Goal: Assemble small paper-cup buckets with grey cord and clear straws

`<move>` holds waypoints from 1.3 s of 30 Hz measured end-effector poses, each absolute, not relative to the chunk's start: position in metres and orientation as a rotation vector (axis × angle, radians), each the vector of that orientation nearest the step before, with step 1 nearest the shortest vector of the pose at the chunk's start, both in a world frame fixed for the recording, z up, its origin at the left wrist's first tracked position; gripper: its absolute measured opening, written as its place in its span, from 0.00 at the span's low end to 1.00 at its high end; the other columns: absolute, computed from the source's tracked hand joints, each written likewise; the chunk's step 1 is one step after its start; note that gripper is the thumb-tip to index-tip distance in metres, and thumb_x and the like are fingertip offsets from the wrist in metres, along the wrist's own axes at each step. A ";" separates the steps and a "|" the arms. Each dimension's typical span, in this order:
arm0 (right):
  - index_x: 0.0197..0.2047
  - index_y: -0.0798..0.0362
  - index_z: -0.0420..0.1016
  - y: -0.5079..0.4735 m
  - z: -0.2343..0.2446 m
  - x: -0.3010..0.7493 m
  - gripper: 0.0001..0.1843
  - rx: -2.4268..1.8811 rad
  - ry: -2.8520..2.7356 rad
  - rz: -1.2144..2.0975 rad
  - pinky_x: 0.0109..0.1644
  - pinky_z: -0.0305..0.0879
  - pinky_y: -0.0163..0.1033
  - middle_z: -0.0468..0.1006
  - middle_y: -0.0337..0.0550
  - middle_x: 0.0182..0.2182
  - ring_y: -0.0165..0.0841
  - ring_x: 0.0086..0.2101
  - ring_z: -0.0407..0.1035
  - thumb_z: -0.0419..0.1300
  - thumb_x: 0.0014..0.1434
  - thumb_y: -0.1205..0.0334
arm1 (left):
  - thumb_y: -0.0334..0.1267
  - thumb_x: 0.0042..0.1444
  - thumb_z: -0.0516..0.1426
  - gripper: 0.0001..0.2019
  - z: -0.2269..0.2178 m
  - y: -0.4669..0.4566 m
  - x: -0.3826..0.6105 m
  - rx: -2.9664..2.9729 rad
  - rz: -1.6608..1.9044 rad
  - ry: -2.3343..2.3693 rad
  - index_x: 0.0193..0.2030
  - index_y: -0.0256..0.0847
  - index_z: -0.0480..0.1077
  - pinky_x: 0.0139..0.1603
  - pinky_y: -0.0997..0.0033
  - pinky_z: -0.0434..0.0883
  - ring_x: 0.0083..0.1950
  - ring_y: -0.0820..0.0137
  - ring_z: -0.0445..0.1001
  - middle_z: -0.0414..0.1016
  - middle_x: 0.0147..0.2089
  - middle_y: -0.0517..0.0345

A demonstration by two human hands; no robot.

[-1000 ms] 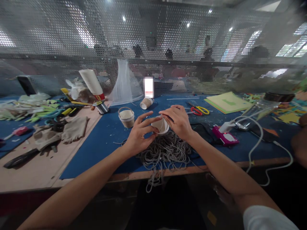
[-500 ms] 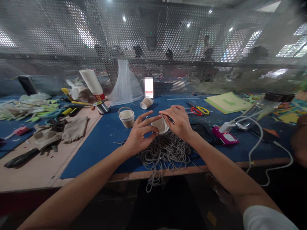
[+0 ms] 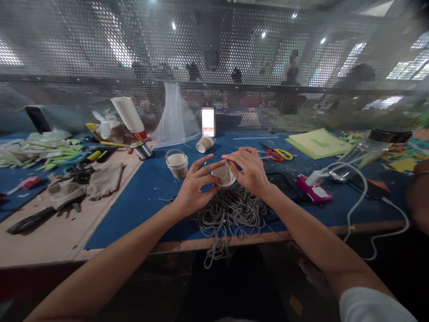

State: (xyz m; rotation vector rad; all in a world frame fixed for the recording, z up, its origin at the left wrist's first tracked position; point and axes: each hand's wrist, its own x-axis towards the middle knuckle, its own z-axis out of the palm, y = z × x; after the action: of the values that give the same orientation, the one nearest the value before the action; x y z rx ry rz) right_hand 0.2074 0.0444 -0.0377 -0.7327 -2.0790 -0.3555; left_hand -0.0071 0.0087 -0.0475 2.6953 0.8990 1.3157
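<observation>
My left hand [image 3: 193,185] holds a small paper cup [image 3: 224,175] by its side, thumb and fingers pressed on it. My right hand [image 3: 250,169] pinches at the cup's rim from above, with a thin dark tool showing between its fingers. Both hands hover over a tangled heap of grey cord [image 3: 231,210] on the blue mat [image 3: 144,201]. A finished cord-wrapped cup with a handle [image 3: 176,164] stands just left of my left hand. Another paper cup [image 3: 204,144] lies on its side behind it.
Red-and-yellow scissors [image 3: 279,154] and green paper sheets [image 3: 318,143] lie to the right. A pink device [image 3: 313,188] with a white cable [image 3: 355,205] sits near the edge. A stack of paper cups [image 3: 129,117], cloth pieces [image 3: 83,183] and tools lie left. A perforated screen [image 3: 214,58] closes the back.
</observation>
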 end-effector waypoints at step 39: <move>0.46 0.47 0.72 0.044 -0.034 0.208 0.07 -0.772 -2.062 -0.426 0.60 0.57 0.47 0.81 0.39 0.39 0.33 0.41 0.74 0.55 0.67 0.66 | 0.25 0.57 0.59 0.09 -0.052 0.006 -0.004 2.528 1.353 0.792 0.39 0.42 0.76 0.60 0.51 0.72 0.61 0.60 0.68 0.67 0.56 0.49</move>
State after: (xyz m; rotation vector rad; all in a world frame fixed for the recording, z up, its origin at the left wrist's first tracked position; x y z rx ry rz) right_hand 0.2081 0.0443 -0.0344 -0.7716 -2.0615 -0.4264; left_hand -0.0035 0.0056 -0.0520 2.5278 0.7919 1.3531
